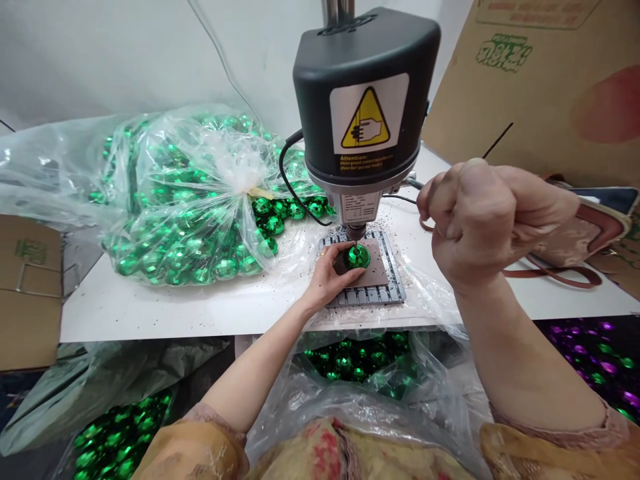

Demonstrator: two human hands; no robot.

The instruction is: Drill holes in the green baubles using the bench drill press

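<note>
From far away, I look down at two bare hands at work over a white table [270, 317]. The left hand [327, 273] has its thumb and a finger pressed on two sides of a shiny green ball [358, 259], so it is held snugly. The ball sits on a flat brown pad [376, 275], right under a big black drill machine [367, 120]. The pad lies on a gray metal plate [398, 290] with slots in it. A thin drill bit [356, 244] points down at the top of the ball, but I cannot tell if its tip is inside.

The right hand [475, 220] is up in the air, nearer to me, on the right side of the machine. Its fingers are curled together in a fist. I cannot tell what is inside it. A thin black stick [499, 140] shows just above the fist.

On the machine I see a sticker [370, 112] with a yellow triangle and a hand on it. Tiny dark crumbs lie around the plate. To the left is a big clear bag [175, 167] full of green balls. Below the table edge, more green balls [345, 360] sit in clear plastic. A tall cardboard box [540, 100] stands at the right, and a brown strap [575, 275] lies on the table near it.
</note>
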